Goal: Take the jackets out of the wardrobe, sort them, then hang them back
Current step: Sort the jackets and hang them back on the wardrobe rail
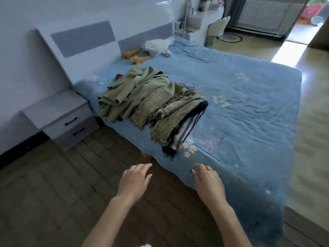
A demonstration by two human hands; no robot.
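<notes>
A heap of jackets lies on the blue bed (pixel 240 107) near its left edge. A plain olive-green jacket (pixel 128 91) is on the headboard side. A green tweed jacket with frayed trim (pixel 169 107) overlaps it, with a dark striped lining (pixel 185 129) showing at the near end. My left hand (pixel 135 179) hovers over the floor just short of the bed's edge, fingers relaxed, holding nothing. My right hand (pixel 208 179), with a ring on it, hovers over the bed's near edge, also holding nothing. Both hands are well short of the jackets.
A white stuffed goose toy (pixel 156 47) lies by the headboard (pixel 83 38). A grey two-drawer nightstand (pixel 62 118) stands left of the bed. Dark tiled floor (pixel 53 184) lies under my arms. A chair (pixel 217 29) and a radiator (pixel 261 13) are at the far right.
</notes>
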